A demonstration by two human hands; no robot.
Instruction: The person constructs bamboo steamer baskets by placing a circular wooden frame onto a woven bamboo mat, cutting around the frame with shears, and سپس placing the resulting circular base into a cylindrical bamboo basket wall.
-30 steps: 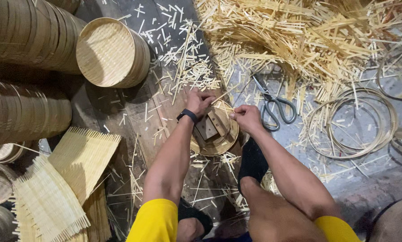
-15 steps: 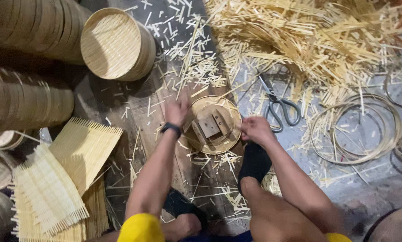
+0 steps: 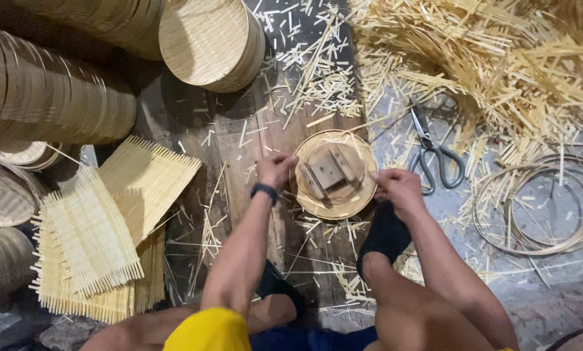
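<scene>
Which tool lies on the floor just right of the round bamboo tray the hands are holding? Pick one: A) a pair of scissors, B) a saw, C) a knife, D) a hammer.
A: a pair of scissors with dark looped handles lies just right of the round bamboo tray, near the right hand.

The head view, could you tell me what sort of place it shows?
Probably a bamboo basket-weaving workshop, worked on the floor: stacked round baskets, woven mats, a heap of strips, and scissors.

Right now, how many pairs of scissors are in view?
1: the scissors lie on the floor right of the round bamboo lid, near the right hand. Others may hide under strips.
</scene>
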